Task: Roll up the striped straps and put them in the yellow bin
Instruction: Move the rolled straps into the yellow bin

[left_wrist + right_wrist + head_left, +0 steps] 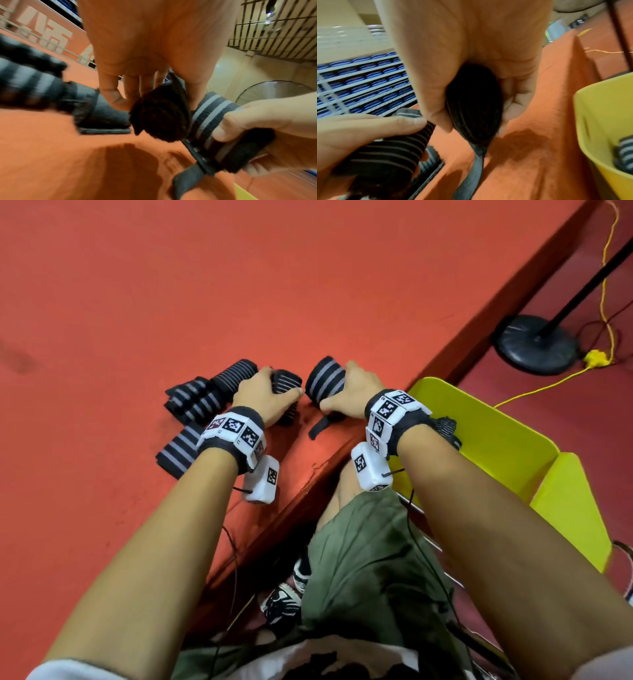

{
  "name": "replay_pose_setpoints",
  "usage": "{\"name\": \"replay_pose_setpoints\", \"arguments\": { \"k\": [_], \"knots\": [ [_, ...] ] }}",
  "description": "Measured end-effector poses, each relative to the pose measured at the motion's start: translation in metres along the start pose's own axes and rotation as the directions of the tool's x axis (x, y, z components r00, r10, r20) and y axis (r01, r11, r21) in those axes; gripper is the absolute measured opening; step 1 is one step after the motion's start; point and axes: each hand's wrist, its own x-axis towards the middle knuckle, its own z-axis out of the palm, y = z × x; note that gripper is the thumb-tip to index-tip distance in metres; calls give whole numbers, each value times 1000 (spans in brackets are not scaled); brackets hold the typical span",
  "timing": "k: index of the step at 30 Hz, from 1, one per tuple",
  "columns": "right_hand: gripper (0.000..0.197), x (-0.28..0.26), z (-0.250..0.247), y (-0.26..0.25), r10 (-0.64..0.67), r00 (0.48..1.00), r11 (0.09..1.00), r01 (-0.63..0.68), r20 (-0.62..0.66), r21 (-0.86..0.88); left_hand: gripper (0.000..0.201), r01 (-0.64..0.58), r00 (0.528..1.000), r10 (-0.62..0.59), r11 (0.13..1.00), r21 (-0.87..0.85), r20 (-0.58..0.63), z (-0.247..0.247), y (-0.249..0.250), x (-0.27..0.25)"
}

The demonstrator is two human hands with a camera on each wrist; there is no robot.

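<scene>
My left hand [275, 392] grips a rolled black strap with thin grey stripes [286, 381] on the red platform. Right beside it, my right hand [344, 386] grips a second rolled strap with wide grey stripes [323, 378], whose loose dark tail [318, 428] trails toward the platform edge. The right wrist view shows that roll's dark end [474, 108] squeezed between thumb and fingers. More striped straps [198, 398] lie piled to the left, and another strap [178, 453] lies under my left wrist. The yellow bin [479, 433] stands below the platform at the right, with one striped roll [626, 152] inside.
The red platform's edge [342, 467] runs diagonally just below my hands, with my knees in green shorts under it. A black round stand base [536, 344] and a yellow cable [603, 302] sit on the floor at the far right.
</scene>
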Motion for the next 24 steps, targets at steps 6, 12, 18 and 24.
{"name": "replay_pose_setpoints", "arguments": {
  "k": [6,12,18,24],
  "knots": [
    [88,0,-32,66,308,947,884,-247,-97,397,57,-143,976,151,988,-61,160,54,80,32],
    [25,1,-52,151,539,841,658,-385,-48,647,58,-293,875,260,956,19,408,125,151,56],
    [31,24,-38,212,680,730,475,-511,69,716,48,-390,774,173,888,243,609,191,170,82],
    [31,58,-22,224,672,725,397,-528,154,751,47,-511,693,69,749,422,717,245,164,104]
  ]
}}
